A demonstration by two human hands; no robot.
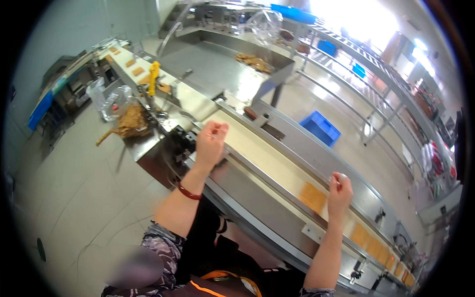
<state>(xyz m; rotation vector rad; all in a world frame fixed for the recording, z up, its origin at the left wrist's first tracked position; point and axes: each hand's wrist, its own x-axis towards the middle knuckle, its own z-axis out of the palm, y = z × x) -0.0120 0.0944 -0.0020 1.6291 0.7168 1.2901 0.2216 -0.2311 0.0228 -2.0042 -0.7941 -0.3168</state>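
A cream conveyor belt runs between metal rails from the far left to the near right. Above its left-hand stretch, by the near rail, is my left hand, fingers curled in and nothing visible in them. My right hand is closed over the belt farther right; a pale spot shows at its fingertips, too small to name. Just left of that hand, a flat golden-brown square piece lies on the belt. Several similar flat pieces lie in a row beyond my right wrist.
At the far left, a yellow device stands by another belt section carrying flat pieces. A steel tray table holds a brown heap. A blue crate sits on the floor before a metal rack. Brown material in clear plastic is at left.
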